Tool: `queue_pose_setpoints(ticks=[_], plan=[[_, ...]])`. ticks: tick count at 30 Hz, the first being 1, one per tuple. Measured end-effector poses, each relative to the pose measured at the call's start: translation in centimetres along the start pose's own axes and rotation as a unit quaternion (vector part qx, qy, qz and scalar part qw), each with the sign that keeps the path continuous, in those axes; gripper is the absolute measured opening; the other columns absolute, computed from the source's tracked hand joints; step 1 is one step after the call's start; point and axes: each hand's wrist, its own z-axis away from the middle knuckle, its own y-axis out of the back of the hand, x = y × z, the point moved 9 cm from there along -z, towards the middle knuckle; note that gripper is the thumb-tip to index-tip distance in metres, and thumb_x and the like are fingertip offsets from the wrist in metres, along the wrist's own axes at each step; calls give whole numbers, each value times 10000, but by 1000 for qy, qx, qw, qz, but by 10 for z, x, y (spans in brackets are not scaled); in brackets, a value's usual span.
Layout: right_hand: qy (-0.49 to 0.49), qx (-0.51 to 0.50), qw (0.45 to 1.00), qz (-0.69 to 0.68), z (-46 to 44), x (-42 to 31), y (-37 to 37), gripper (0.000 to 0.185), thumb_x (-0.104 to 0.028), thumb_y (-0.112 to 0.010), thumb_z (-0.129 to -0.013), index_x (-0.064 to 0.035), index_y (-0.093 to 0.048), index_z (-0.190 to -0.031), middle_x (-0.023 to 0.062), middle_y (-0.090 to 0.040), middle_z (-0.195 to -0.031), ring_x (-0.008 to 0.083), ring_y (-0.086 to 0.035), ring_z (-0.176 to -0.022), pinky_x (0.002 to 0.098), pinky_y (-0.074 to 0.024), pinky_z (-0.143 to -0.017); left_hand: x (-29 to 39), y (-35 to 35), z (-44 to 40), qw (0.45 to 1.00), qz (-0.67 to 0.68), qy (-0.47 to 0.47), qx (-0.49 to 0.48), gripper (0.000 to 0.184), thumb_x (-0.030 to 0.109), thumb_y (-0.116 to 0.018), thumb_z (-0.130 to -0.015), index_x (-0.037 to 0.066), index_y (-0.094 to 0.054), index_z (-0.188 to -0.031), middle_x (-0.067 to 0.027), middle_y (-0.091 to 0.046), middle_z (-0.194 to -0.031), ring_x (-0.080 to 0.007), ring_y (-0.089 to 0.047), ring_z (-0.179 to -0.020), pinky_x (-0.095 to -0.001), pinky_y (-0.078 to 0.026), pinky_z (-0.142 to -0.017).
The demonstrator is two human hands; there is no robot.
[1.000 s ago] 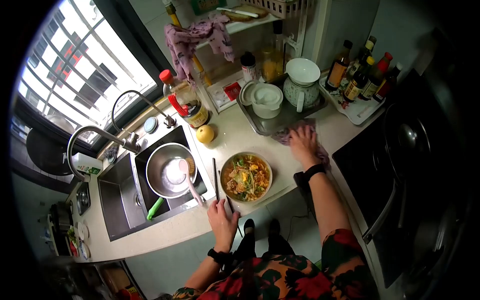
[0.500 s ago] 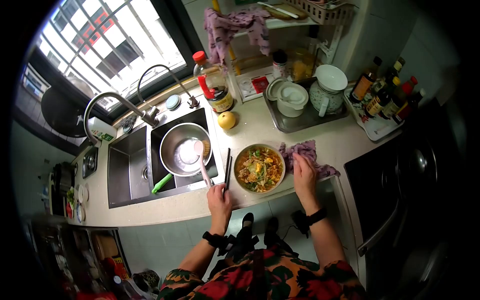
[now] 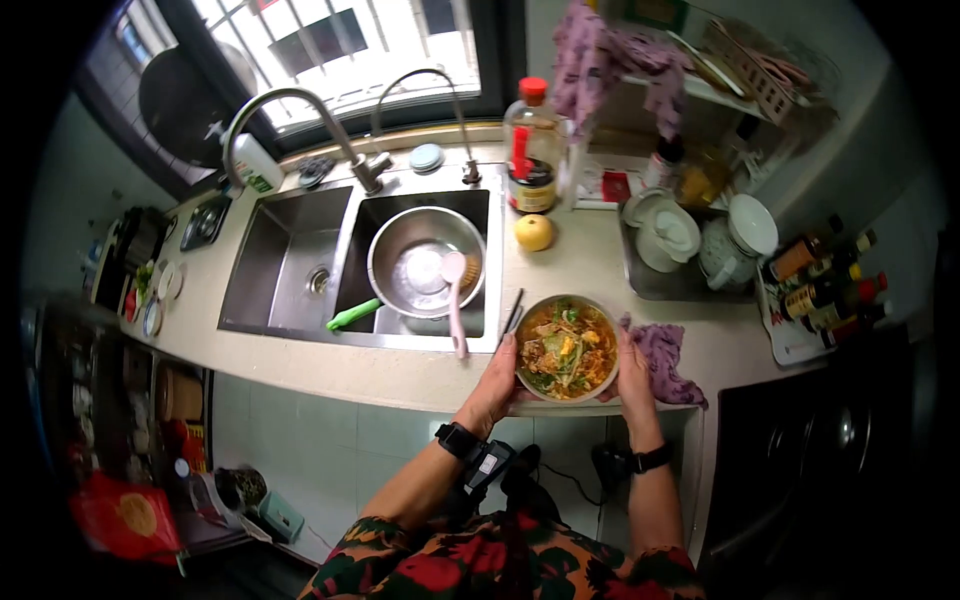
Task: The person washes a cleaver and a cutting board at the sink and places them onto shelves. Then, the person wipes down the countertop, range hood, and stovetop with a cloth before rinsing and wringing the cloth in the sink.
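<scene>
Bowl (image 3: 567,348) between both hands (image 3: 495,382), in their grip from either side, any lift unclear.

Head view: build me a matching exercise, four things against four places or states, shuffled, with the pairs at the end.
Things
1. Bowl
2. Metal pot
3. Yellow fruit
4. Purple cloth

Places or states
A. In the right basin of the sink
B. Crumpled on the counter
C. Between the left hand and the right hand
D. Just in front of the red-capped bottle

Pairs: 1-C, 2-A, 3-D, 4-B
</scene>
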Motion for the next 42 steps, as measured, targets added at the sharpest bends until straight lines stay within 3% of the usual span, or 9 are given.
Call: queue_pose_setpoints(ticks=[2,4,8,16,19,24,31,38,42], plan=[[-60,-3,998,12,17,-32,-17,467,-393,-335,-913,-24,-486,-1155,65,-609,-803,118,-574,-594,222,-458,-477,2,9,5,998,58,7,-10,567,490,-185,-896,77,-259,-1277,-152,-502,-1132,-224,-604,-866,-288,-553,-587],[81,27,996,33,0,-26,-24,450,-380,-335,-915,-26,-493,-1142,68,-599,-710,99,-540,-466,206,-418,-355,12,21,19,999,35,-14,-19,573,502,-192,-890,87,-242,-1283,-144,-499,-1125,-213,-601,-867,-290,-555,-588],[-16,-71,997,11,38,-73,-101,446,-370,-333,-916,-29,-449,-1180,80,-564,-602,97,-463,-330,193,-348,-268,34,71,56,998,44,-19,29,559,537,-255,-871,192,-206,-1307,-85,-450,-1153,-204,-553,-943,-285,-545,-553],[-20,-196,980,19,92,-74,-293,523,-452,-344,-887,23,-463,-1071,99,-548,-571,143,-505,-334,206,-413,-272,89,238,158,984,64,-84,143,535,493,-341,-871,160,-287,-1285,-75,-478,-1117,-138,-554,-908,-281,-528,-574],[-26,-225,974,15,109,-67,-379,532,-467,-348,-881,19,-469,-1063,90,-555,-595,139,-506,-348,200,-407,-282,121,312,203,978,46,-95,178,547,501,-352,-866,144,-299,-1276,-78,-495,-1100,-140,-569,-891,-270,-532,-541],[-100,-310,946,-5,135,-51,-535,487,-406,-316,-901,-23,-403,-1189,131,-561,-868,145,-533,-416,199,-412,-326,153,454,254,958,35,-116,258,549,519,-317,-868,147,-319,-1272,-55,-507,-1116,-133,-568,-909,-282,-537,-545],[-119,-388,914,-1,135,-40,-718,477,-382,-252,-917,-66,-329,-1265,134,-577,-851,158,-570,-452,190,-424,-354,217,601,302,937,28,-102,334,526,489,-294,-885,117,-356,-1250,-83,-523,-1094,-150,-580,-896,-328,-545,-606],[-150,-407,901,31,122,-32,-821,517,-435,-276,-903,-70,-325,-1267,149,-565,-955,184,-603,-508,194,-421,-353,250,712,303,910,20,-147,386,572,501,-292,-882,44,-402,-1207,-110,-540,-1061,-182,-588,-874,-330,-542,-624],[-105,-395,910,67,108,-29,-855,479,-444,-243,-889,-104,-382,-1196,169,-587,-860,226,-611,-516,235,-436,-319,246,771,286,908,-34,-151,389,417,443,-329,-892,99,-513,-1040,-13,-566,-829,-95,-563,-712,-241,-457,-440]])
